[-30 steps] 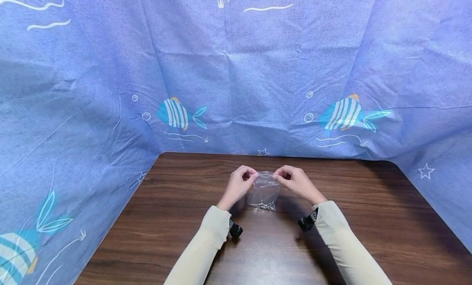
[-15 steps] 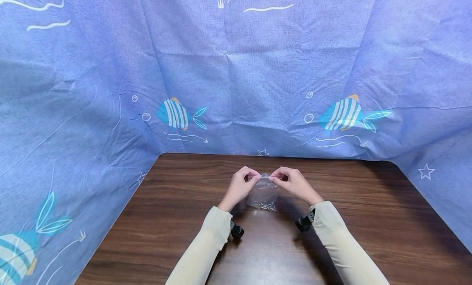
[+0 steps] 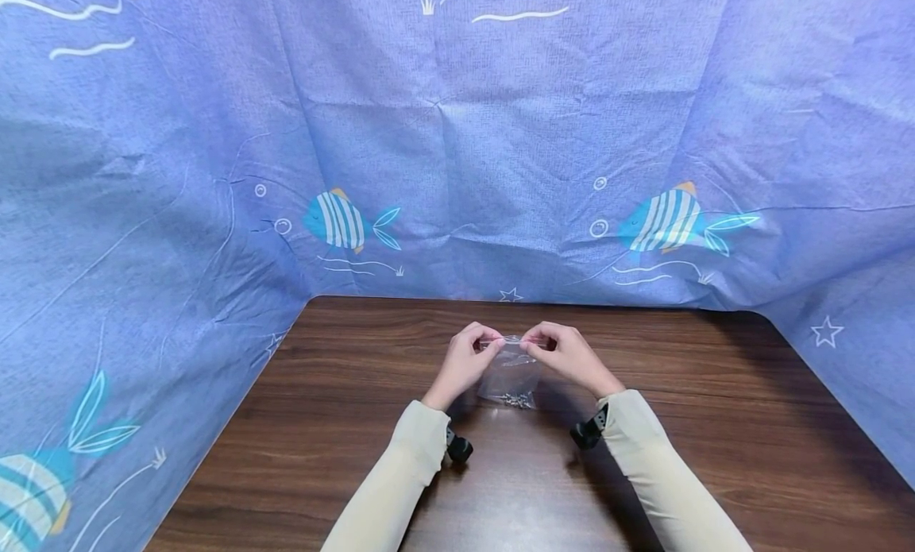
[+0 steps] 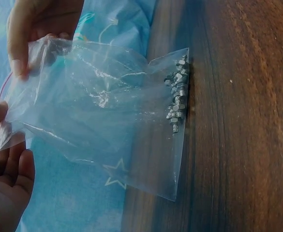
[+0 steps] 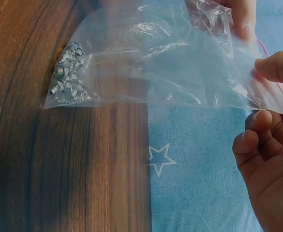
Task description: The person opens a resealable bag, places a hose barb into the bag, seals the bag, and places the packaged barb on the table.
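A clear zip-lock bag (image 3: 509, 373) is held upright over the table, its bottom edge at the tabletop. Small silver metal screws or nuts (image 4: 177, 94) lie heaped in its lower end. My left hand (image 3: 468, 357) pinches one side of the bag's mouth between thumb and fingers. On the other side, my right hand (image 3: 568, 357) pinches the same top edge, close to the left. In the right wrist view, a red seal line (image 5: 282, 94) runs along the mouth near the thumb. Whether the seal is fully pressed together is too small to tell.
The brown wood-grain table (image 3: 343, 425) spreads around both hands. Blue fabric (image 3: 500, 139) printed with fish and stars hangs behind it and at the sides. A small black camera (image 3: 460, 449) sits at the left wrist, and another camera (image 3: 586, 434) at the right.
My two hands have come a little closer together along the bag's mouth, the right one shifting left. The gap between the mouth's edges looks narrower. Both still hold the bag.
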Motion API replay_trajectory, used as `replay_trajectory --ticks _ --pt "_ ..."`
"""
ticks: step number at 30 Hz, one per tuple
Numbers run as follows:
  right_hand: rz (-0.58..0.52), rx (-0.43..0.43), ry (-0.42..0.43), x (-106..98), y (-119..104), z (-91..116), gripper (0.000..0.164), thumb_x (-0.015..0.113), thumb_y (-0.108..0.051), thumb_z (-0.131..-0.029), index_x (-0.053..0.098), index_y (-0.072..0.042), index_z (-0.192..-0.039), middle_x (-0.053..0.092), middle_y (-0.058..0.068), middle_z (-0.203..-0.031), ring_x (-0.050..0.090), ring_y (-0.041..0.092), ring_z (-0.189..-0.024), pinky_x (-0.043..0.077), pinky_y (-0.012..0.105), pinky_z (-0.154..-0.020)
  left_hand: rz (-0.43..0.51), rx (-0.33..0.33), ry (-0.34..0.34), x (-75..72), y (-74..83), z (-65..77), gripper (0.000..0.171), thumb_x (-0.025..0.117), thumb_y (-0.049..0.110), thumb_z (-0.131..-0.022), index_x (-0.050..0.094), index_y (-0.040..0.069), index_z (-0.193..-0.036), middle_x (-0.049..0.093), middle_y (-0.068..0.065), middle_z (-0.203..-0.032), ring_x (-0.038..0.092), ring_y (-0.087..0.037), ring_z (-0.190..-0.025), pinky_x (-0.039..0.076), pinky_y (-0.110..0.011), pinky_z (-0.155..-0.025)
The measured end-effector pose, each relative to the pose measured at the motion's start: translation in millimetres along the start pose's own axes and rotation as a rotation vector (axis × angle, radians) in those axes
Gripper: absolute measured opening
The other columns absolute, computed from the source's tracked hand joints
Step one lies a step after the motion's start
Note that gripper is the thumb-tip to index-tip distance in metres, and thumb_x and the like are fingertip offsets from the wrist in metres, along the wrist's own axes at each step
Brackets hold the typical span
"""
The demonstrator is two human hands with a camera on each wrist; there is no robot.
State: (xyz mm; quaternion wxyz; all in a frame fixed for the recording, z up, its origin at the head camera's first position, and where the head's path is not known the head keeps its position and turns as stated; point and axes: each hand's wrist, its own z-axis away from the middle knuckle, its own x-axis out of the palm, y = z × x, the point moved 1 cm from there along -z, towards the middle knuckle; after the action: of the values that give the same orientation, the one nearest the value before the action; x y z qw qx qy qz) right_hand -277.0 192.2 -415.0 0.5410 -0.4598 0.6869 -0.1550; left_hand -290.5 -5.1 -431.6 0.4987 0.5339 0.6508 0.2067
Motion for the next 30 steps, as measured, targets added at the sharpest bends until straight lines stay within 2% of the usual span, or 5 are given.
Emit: replay_trajectory --ticks 5,12,19,27,30 --pt "-0.045 0.016 -0.008 4 -3 -2 0.011 0.072 -0.018 -0.086 0.071 -0.008 -0.088 0.070 0.003 -0.084 0.061 0.003 -0.076 0.051 0.020 -0.070 -0.004 0.026 -0.011 0.2 0.0 0.7 0.013 0.066 0.014 -0.091 0.072 0.003 -0.093 0.064 -0.008 -0.087 0.052 -0.006 -0.074 0.044 -0.018 -0.067" --pt "0.007 0.005 0.043 7 -6 -5 0.009 0.073 -0.015 -0.084 0.070 -0.007 -0.085 0.071 0.004 -0.082 0.061 0.004 -0.074 0.051 0.020 -0.069 0.001 0.069 -0.014 0.5 0.6 2.0 0.011 0.065 0.012 -0.091 0.072 0.004 -0.091 0.063 -0.006 -0.085 0.054 -0.007 -0.075 0.046 -0.019 -0.069" --pt "0.053 0.012 0.050 5 -8 -5 0.010 0.074 -0.016 -0.083 0.069 -0.007 -0.081 0.068 0.001 -0.075 0.056 0.005 -0.067 0.047 0.020 -0.063 -0.036 0.110 -0.008 0.0 1.5 1.9 0.010 0.066 0.011 -0.090 0.072 0.004 -0.089 0.062 -0.005 -0.083 0.057 -0.009 -0.075 0.048 -0.021 -0.070" --pt "0.125 0.021 0.019 -2 -8 -5 0.018 0.077 -0.024 -0.080 0.066 -0.013 -0.072 0.061 -0.005 -0.066 0.050 0.005 -0.060 0.043 0.022 -0.057 -0.081 0.124 -0.032 -8.0 5.7 -0.1 0.009 0.070 0.010 -0.087 0.075 0.003 -0.087 0.062 -0.005 -0.076 0.049 -0.005 -0.067 0.041 -0.017 -0.062" --pt "0.136 -0.020 -0.006 -6 -7 -4 0.014 0.077 -0.021 -0.081 0.068 -0.013 -0.074 0.064 -0.005 -0.069 0.051 0.004 -0.061 0.044 0.022 -0.058 -0.120 0.139 -0.058 -13.3 7.3 -0.4 0.009 0.069 0.008 -0.086 0.076 0.003 -0.089 0.059 -0.005 -0.073 0.046 -0.005 -0.065 0.039 -0.018 -0.061"
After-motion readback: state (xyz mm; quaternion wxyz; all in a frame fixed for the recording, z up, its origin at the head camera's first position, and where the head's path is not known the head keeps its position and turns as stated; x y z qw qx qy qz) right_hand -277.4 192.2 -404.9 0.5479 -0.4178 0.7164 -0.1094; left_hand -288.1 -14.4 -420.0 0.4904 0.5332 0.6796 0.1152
